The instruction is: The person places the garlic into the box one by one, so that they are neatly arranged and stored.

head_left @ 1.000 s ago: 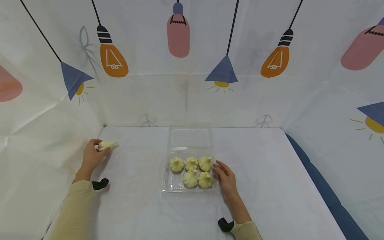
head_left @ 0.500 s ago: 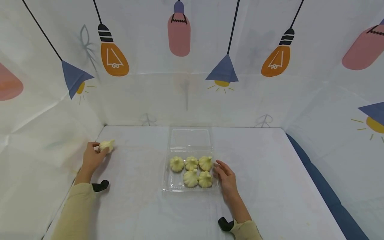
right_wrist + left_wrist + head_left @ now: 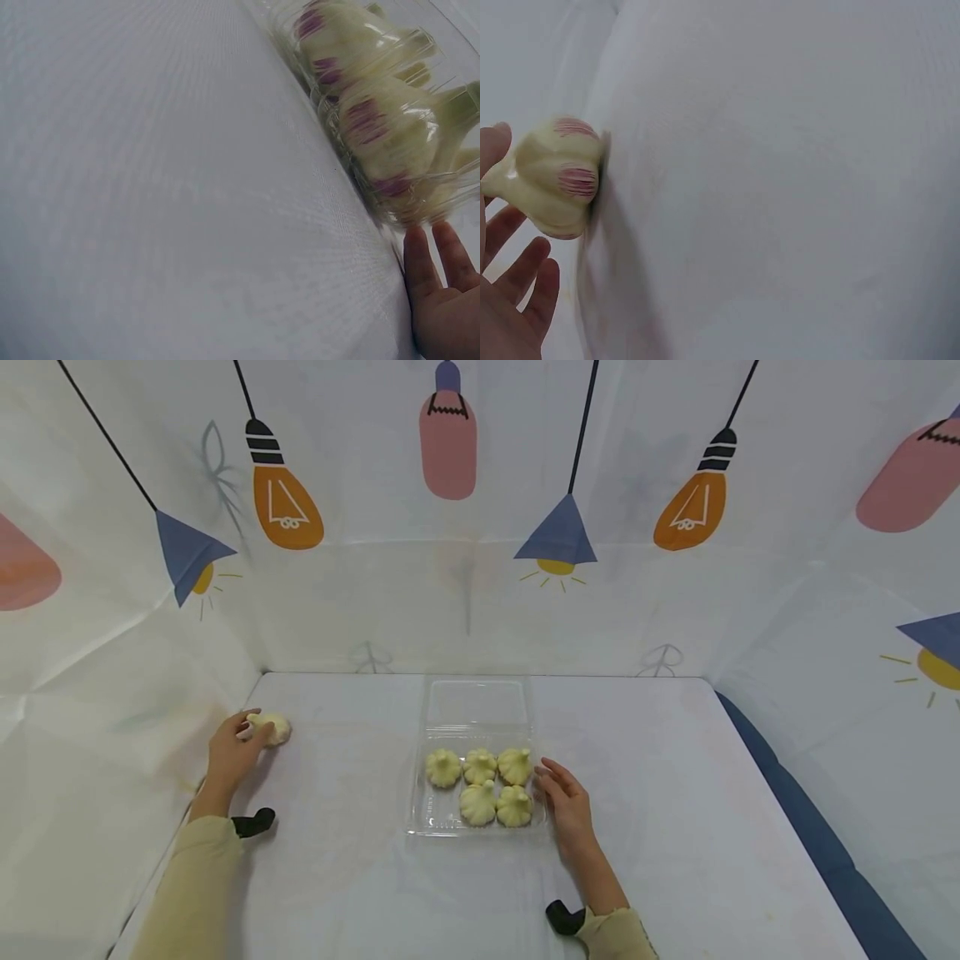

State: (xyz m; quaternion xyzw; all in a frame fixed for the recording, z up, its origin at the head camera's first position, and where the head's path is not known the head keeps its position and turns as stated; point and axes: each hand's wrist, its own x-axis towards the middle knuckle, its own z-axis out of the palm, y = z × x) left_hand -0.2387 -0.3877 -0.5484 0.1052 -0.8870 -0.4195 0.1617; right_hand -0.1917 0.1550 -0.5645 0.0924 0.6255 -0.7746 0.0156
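Observation:
At the far left of the table, my left hand [image 3: 231, 755] pinches a garlic bulb [image 3: 279, 729] by its stem. In the left wrist view the bulb [image 3: 559, 180] is pale with pink streaks, base toward the table, and the other fingers [image 3: 541, 298] spread loosely below it. A hinged clear plastic box [image 3: 414, 827] lies lid back at the table's middle. Several garlic bulbs [image 3: 479, 766] sit in it, three in the far row and two in the near row's middle and right. My right hand [image 3: 567, 803] rests with extended fingertips [image 3: 417, 244] at the box's right side.
The white table [image 3: 675, 827] meets patterned cloth walls [image 3: 480, 602] at the back and sides. A dark blue cloth edge [image 3: 810, 827] runs down the right. Black pieces [image 3: 255, 823] stick out by both sleeve cuffs.
The garlic bulb in my left hand has turned from stem pointing right to stem toward the hand, base to the right. The right hand and the box have stayed in place.

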